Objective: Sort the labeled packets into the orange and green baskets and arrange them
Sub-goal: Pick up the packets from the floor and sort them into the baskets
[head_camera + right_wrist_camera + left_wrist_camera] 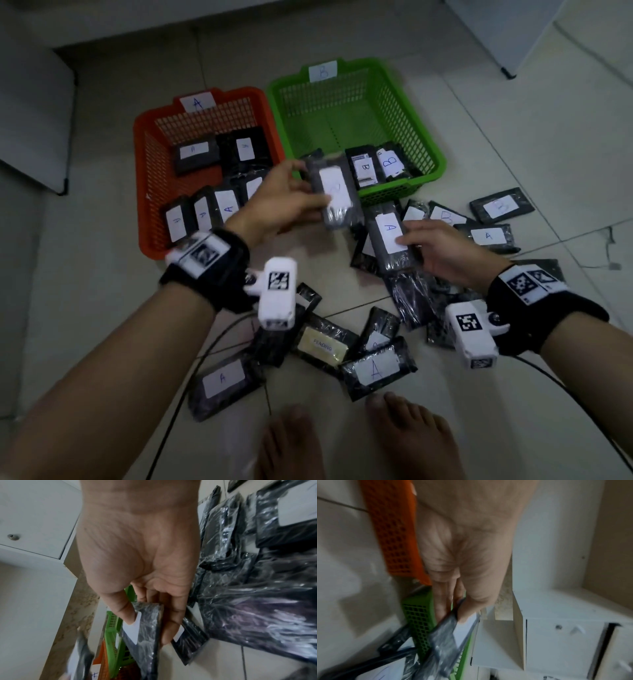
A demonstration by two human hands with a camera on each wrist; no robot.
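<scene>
My left hand (291, 195) grips a black packet (335, 192) with a blurred white label, held in the air over the near rim of the green basket (424, 137). The left wrist view shows thumb and fingers pinching that packet (447, 632). My right hand (438, 246) grips a black packet labelled A (390, 236), thumb on its label, just above the pile. The right wrist view shows that packet (145, 628) held edge-on. The orange basket (147, 192), tagged A, holds several A packets. The green basket, tagged B, holds two B packets (376, 168).
Several black packets lie scattered on the tiled floor, among them an A packet (376, 368), another A packet (222, 378), one marked PENDING (322, 344) and a B packet (501, 205). My bare feet (356, 442) are at the bottom. A cable (191, 370) crosses the floor. White furniture (507, 31) stands behind.
</scene>
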